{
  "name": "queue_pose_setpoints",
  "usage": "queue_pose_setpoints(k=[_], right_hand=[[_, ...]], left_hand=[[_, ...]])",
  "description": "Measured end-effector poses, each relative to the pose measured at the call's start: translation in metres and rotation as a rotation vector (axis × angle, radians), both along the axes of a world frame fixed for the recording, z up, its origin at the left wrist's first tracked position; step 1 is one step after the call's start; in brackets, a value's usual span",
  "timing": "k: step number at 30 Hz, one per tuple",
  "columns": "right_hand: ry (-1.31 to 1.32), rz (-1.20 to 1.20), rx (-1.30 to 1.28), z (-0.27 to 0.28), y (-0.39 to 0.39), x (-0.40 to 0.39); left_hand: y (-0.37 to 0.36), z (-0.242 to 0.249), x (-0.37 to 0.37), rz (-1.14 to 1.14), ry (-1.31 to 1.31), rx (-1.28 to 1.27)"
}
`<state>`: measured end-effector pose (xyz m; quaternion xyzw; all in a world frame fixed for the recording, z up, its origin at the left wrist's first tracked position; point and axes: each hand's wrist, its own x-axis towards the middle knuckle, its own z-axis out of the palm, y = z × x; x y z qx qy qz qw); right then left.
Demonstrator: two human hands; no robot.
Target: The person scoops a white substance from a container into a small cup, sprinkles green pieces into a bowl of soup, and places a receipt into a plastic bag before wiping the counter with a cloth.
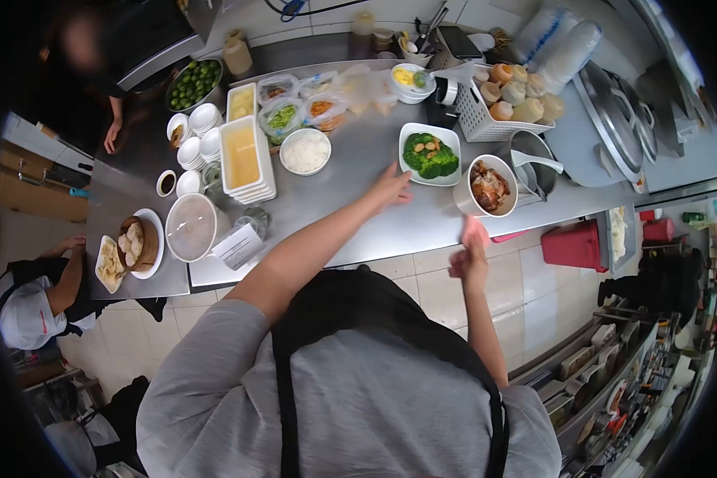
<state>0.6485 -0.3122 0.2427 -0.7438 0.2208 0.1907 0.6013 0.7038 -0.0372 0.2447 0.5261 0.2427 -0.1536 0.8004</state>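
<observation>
My left hand (pixel 389 187) is over the steel counter, its fingers apart, just below and left of a white square dish (pixel 430 151) of broccoli topped with garlic-like pieces. Nothing shows in its grasp. Below a white paper bowl (pixel 495 185) of browned meat is my right hand (pixel 472 253), blurred, off the counter's front edge; its fingers look spread and hold nothing visible. The bowl stands at the counter edge, right of the dish. A bowl of white rice (pixel 305 151) sits further left.
White containers (pixel 243 155), bagged toppings (pixel 283 117) and stacked small bowls (pixel 190 151) fill the left. Behind on the right stand a basket of bottles (pixel 498 119) and a metal pot (pixel 535 159). A co-worker's hand (pixel 112 137) rests at the far left; another person (pixel 36 311) is lower left.
</observation>
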Motion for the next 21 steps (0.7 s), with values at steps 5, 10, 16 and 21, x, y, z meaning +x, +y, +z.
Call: queue_pose_setpoints(k=[5, 10, 16, 21], right_hand=[[-0.456, 0.081, -0.208, 0.014, -0.041, -0.032], [-0.585, 0.357, -0.272, 0.053, 0.014, -0.013], [-0.757, 0.438, 0.081, 0.054, 0.104, 0.064], [-0.709, 0.822, -0.114, 0.003, 0.207, 0.098]], left_hand=[[-0.003, -0.022, 0.023, 0.071, -0.206, 0.185], [0.045, 0.01, -0.058, 0.151, -0.051, 0.105], [0.09, 0.019, -0.163, 0.189, 0.057, 0.137], [0.099, 0.021, -0.178, 0.227, 0.069, 0.038]])
